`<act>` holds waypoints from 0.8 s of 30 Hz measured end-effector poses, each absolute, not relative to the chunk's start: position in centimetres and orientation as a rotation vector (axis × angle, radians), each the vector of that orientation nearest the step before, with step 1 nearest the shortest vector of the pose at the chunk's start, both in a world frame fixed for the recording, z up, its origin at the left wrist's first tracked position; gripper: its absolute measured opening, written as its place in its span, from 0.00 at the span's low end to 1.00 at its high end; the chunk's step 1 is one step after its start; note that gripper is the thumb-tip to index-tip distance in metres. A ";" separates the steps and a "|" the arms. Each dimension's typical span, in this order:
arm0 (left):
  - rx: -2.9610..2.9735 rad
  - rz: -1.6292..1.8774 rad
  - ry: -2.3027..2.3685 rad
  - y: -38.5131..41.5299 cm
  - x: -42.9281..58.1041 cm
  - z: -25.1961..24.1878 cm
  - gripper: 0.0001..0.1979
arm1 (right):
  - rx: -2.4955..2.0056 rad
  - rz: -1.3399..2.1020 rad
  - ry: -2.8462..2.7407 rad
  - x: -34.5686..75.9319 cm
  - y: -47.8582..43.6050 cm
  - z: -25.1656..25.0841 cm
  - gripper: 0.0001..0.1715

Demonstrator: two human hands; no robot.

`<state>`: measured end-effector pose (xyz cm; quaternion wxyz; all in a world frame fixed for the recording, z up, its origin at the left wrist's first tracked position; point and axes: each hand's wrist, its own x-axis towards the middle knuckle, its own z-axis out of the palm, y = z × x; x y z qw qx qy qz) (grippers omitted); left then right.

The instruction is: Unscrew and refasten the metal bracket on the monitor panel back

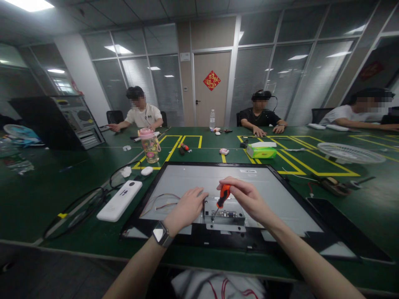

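Observation:
A flat grey panel [274, 191] with a black frame lies on the green table in front of me. Near its front edge sits a metal bracket [240, 216] with ports and screw holes. My right hand [249, 198] grips an orange and black screwdriver [224, 195], tilted, its thin tip down at the left part of the bracket. My left hand [186, 207], with a watch on the wrist, lies palm down on the panel beside the bracket, fingertips near its upper left corner. Thin wires [162, 204] lie on the panel left of that hand.
Left of the panel are a white power bank [120, 201], a black cable [75, 216] and a pink-lidded bottle [150, 147]. A tissue pack [262, 151] stands behind it. A dark slab [346, 226] lies at right. Three people sit across the table.

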<state>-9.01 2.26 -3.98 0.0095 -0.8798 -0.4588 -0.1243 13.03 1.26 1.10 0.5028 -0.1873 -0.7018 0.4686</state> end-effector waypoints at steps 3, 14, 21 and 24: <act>-2.757 -0.386 -1.429 2.3 -9.0 -4.0 0.20 | -0.421 1.148 -1.675 12.9 1.4 1.0 0.12; -2.731 -0.369 -1.415 2.4 -9.0 -4.2 0.20 | -0.483 1.078 -1.681 13.0 1.5 1.1 0.12; -2.754 -0.394 -1.433 2.3 -9.0 -4.1 0.20 | -0.436 1.173 -1.618 12.9 1.4 1.1 0.08; -2.750 -0.398 -1.431 2.4 -9.1 -4.3 0.20 | -0.517 1.161 -1.640 13.1 1.4 1.0 0.14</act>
